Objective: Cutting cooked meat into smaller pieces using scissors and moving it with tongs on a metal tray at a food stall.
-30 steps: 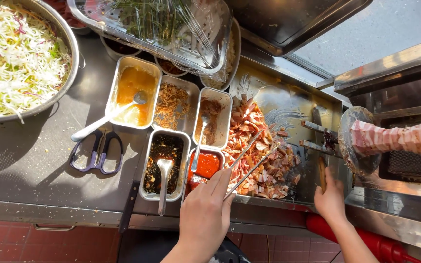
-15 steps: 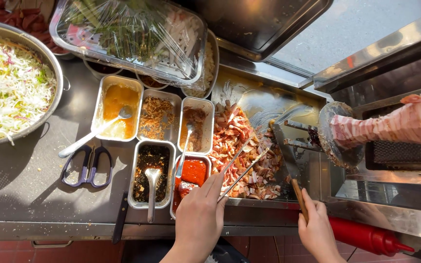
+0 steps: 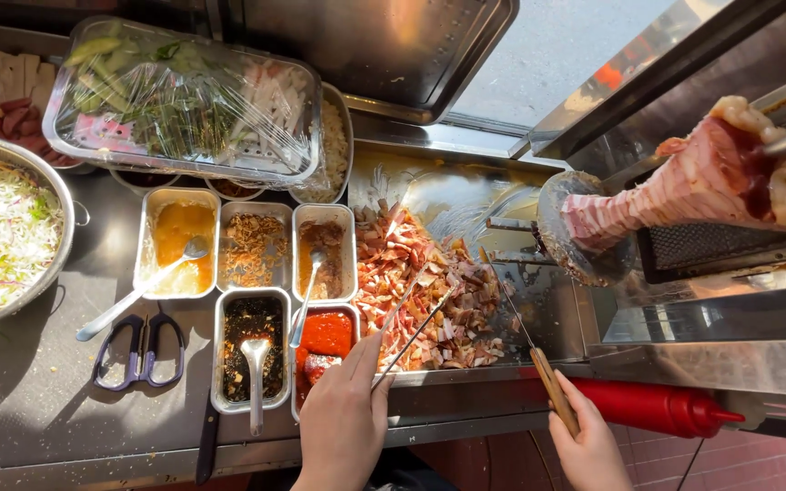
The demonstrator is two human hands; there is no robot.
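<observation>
my left hand (image 3: 343, 423) grips tongs (image 3: 411, 323), tips in the chopped meat (image 3: 420, 291) just beyond it. my right hand (image 3: 589, 445), near right, holds a wooden-handled knife (image 3: 534, 350) along the pile's right edge.

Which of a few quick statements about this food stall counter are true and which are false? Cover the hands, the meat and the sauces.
1. The left hand holds metal tongs over the chopped meat. True.
2. The right hand holds the red squeeze bottle. False: it grips the wooden handle of a long knife; the bottle lies beside it.
3. The tray of greens is uncovered. False: clear film covers it.
4. Black-handled scissors lie on the counter. True.
5. A spoon stands in the dark sauce container. True.
</observation>
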